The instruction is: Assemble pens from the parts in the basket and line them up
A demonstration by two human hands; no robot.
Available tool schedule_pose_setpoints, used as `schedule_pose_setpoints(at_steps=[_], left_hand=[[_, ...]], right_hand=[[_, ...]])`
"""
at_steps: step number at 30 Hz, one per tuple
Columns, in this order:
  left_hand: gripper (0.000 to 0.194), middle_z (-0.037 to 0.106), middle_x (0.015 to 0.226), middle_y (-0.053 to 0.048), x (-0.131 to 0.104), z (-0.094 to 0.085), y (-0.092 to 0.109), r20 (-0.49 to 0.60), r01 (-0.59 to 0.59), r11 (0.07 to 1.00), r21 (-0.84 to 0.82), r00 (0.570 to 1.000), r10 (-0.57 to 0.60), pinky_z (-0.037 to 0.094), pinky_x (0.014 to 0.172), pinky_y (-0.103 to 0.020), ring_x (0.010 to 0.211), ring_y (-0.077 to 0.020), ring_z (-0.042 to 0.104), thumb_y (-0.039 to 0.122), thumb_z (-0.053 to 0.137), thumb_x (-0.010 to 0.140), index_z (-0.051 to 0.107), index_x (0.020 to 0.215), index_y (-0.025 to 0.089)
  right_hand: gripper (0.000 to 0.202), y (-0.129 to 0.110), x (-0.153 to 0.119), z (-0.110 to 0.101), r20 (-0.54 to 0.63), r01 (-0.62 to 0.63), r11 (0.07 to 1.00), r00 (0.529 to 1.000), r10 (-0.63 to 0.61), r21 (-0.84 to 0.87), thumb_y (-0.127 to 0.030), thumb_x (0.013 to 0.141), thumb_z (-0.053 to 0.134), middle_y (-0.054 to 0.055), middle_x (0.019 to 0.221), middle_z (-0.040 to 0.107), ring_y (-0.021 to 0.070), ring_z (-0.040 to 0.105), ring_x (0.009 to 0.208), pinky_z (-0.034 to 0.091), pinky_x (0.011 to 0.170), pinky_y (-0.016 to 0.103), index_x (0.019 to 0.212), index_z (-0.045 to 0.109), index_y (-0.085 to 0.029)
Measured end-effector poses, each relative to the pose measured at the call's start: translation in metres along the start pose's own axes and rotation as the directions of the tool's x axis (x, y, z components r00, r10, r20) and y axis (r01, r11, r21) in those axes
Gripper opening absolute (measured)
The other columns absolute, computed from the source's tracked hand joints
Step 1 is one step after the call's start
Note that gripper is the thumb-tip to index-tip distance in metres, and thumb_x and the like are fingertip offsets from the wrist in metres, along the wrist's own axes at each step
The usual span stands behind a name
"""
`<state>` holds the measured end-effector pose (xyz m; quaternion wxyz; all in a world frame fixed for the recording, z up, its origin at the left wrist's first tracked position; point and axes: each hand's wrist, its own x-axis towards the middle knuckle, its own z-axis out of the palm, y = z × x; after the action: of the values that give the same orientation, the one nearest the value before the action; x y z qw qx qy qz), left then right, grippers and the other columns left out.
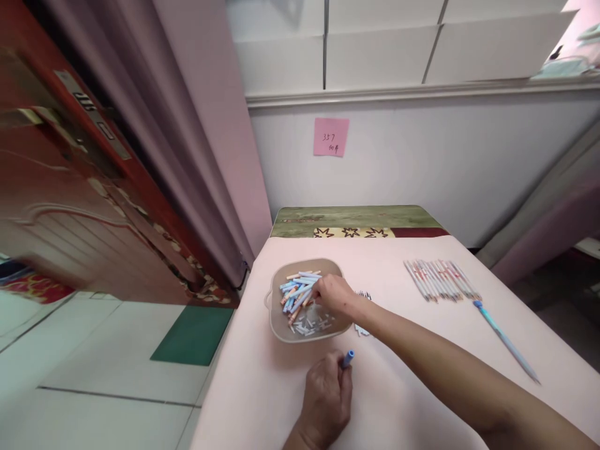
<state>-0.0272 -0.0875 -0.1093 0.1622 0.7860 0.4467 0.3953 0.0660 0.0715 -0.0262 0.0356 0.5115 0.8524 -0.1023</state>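
Observation:
A blue pen barrel (348, 358) with a round open-looking end pokes up out of my left hand (327, 390), whose fingers are wrapped round it near the table's front. My right hand (334, 294) reaches into a grey-beige plastic basin (276, 325), its fingers bent together at the edge of a heap of blue, lilac and orange pen barrels (298, 294). Its fingertips are partly hidden, so what they pinch is unclear. Small white sticks (309, 324) lie on the basin's floor below the heap.
Right of the basin, small white and dark pieces (362, 330) lie partly behind my right forearm. A row of slim pens (440, 280) lies farther right, with a single blue-grey pen (509, 344) slanting below it. A pink cloth (398, 387) covers the table; a wall stands behind.

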Motion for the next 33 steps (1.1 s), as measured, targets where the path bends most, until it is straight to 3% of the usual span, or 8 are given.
schedule_pose_setpoints(at_steps=[10, 16, 24, 33], left_hand=[[0.027, 0.066, 0.088, -0.009, 0.006, -0.006, 0.004, 0.056, -0.098, 0.993, 0.058, 0.994, 0.095, 0.048, 0.071, -0.031, 0.080, -0.0205, 0.063, 0.007, 0.050, 0.083, 0.050, 0.108, 0.019], [0.027, 0.065, 0.091, -0.009, 0.005, -0.006, 0.004, -0.006, -0.111, 0.987, 0.116, 0.994, 0.113, 0.049, 0.070, -0.031, 0.081, -0.0203, 0.062, 0.008, 0.055, 0.082, 0.055, 0.107, 0.020], [0.022, 0.066, 0.089, -0.008, 0.008, -0.005, 0.005, -0.006, -0.117, 0.990, 0.083, 0.993, 0.118, 0.050, 0.071, -0.032, 0.081, -0.0206, 0.062, 0.008, 0.054, 0.083, 0.054, 0.103, 0.018], [0.022, 0.066, 0.087, -0.008, 0.006, -0.003, 0.003, -0.012, -0.122, 0.991, 0.051, 0.992, 0.122, 0.051, 0.072, -0.033, 0.081, -0.0207, 0.062, 0.008, 0.054, 0.082, 0.057, 0.102, 0.017]], right_hand=[[0.021, 0.010, 0.001, 0.001, 0.134, 0.087, 0.995, 0.988, -0.081, -0.042, -0.014, 0.071, 0.064, 0.008, 0.085, 0.075, 0.0229, 0.070, 0.083, 0.050, 0.071, 0.025, 0.086, 0.076, -0.022], [0.022, 0.002, 0.000, 0.002, 0.155, 0.094, 0.993, 0.985, -0.082, -0.067, -0.013, 0.074, 0.059, 0.015, 0.089, 0.074, 0.0255, 0.069, 0.086, 0.051, 0.073, 0.028, 0.089, 0.075, -0.015], [0.021, -0.015, 0.002, 0.000, 0.155, 0.154, 0.988, 0.976, -0.151, -0.003, -0.019, 0.074, 0.059, 0.007, 0.090, 0.075, 0.0228, 0.068, 0.087, 0.049, 0.074, 0.026, 0.086, 0.076, -0.022], [0.028, -0.036, -0.002, 0.007, 0.183, 0.013, 0.999, 0.983, -0.021, 0.044, -0.022, 0.065, 0.064, 0.013, 0.091, 0.074, 0.0262, 0.068, 0.085, 0.051, 0.067, 0.028, 0.089, 0.075, -0.014]])
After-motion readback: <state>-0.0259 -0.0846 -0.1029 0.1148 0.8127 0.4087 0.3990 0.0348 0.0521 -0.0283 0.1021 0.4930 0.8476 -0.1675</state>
